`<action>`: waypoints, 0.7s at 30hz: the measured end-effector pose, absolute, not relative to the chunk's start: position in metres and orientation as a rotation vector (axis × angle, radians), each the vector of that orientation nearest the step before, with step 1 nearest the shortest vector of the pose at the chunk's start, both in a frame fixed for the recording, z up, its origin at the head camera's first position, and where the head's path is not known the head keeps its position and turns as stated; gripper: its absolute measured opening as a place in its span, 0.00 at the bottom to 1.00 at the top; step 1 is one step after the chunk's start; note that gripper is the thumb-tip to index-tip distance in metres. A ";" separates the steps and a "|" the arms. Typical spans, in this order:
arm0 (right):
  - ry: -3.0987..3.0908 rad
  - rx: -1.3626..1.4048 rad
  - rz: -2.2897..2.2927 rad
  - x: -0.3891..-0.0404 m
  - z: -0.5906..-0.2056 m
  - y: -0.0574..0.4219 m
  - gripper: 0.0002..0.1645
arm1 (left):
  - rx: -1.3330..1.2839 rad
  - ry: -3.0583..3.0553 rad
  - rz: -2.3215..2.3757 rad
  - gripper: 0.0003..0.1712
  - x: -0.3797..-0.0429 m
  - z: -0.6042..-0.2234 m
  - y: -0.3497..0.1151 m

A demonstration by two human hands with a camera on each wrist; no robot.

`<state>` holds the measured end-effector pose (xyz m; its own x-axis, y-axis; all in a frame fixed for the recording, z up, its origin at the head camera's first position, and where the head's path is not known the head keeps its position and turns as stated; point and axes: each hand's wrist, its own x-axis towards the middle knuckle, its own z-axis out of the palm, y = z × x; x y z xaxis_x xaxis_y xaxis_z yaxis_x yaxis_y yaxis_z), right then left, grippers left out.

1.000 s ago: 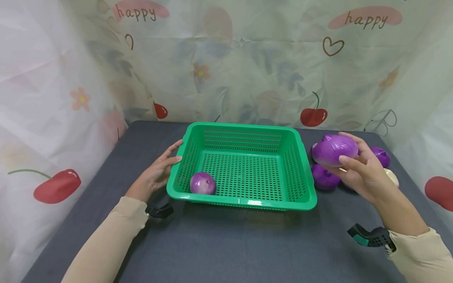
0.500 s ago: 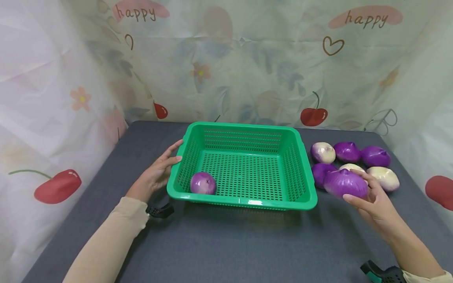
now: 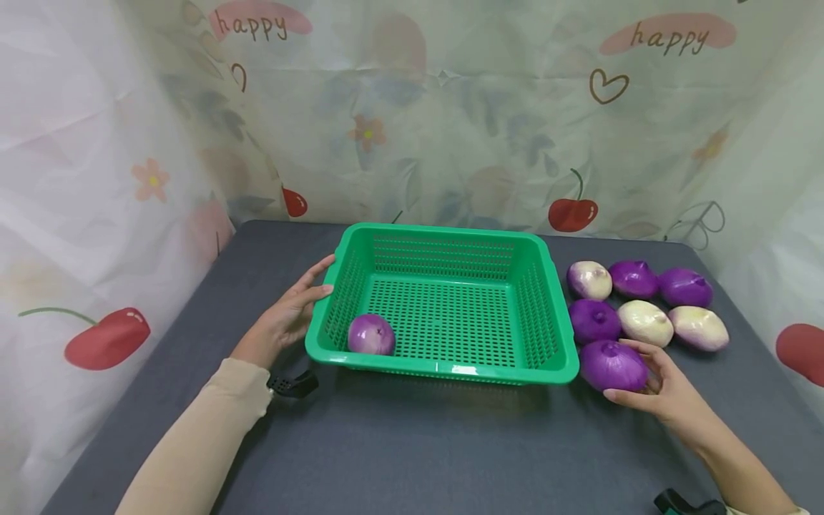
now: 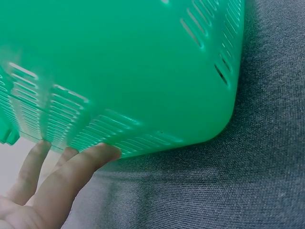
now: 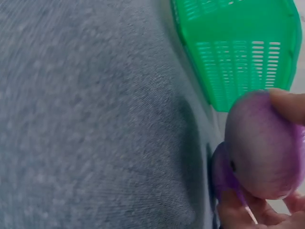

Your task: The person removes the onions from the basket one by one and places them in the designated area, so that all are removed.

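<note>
A green plastic basket (image 3: 444, 370) stands on the dark grey cloth. One purple onion (image 3: 371, 335) lies in its near left corner. My left hand (image 3: 283, 322) rests against the basket's left side, thumb at the rim; in the left wrist view, straight fingers (image 4: 71, 176) touch the slotted outer wall. Just right of the basket, my right hand (image 3: 663, 386) holds a glossy purple onion (image 3: 611, 366) between thumb and fingers. Its pointed tip faces up in the head view. The right wrist view shows the onion's paler underside (image 5: 257, 148) close over the cloth.
Behind the held onion sit two rows of bulbs: purple ones such as a dark onion (image 3: 594, 320), and whitish ones such as a cream bulb (image 3: 646, 322). A patterned curtain (image 3: 450, 143) closes off the back and sides.
My right hand has brought the purple onion down and toward me, from above the other bulbs to in front of them, uncovering both rows. The left hand and basket have stayed put.
</note>
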<state>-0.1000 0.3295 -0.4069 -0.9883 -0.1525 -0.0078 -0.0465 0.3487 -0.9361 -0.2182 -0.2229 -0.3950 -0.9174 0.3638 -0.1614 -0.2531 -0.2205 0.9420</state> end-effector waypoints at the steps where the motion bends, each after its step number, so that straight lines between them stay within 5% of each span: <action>1: 2.534 -0.186 -1.685 -0.100 -0.408 0.330 0.43 | 0.129 1.655 2.184 0.35 -0.218 -0.395 -0.223; 21: 2.682 -0.165 -1.436 -0.105 -0.412 0.328 0.48 | 0.137 1.618 2.204 0.35 -0.217 -0.394 -0.223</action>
<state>-0.1055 0.3281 -0.4125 -0.9896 -0.1401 -0.0326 -0.0505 0.5507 -0.8332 -0.2171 -0.2234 -0.3941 -0.9146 0.3734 -0.1551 -0.2597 -0.2485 0.9332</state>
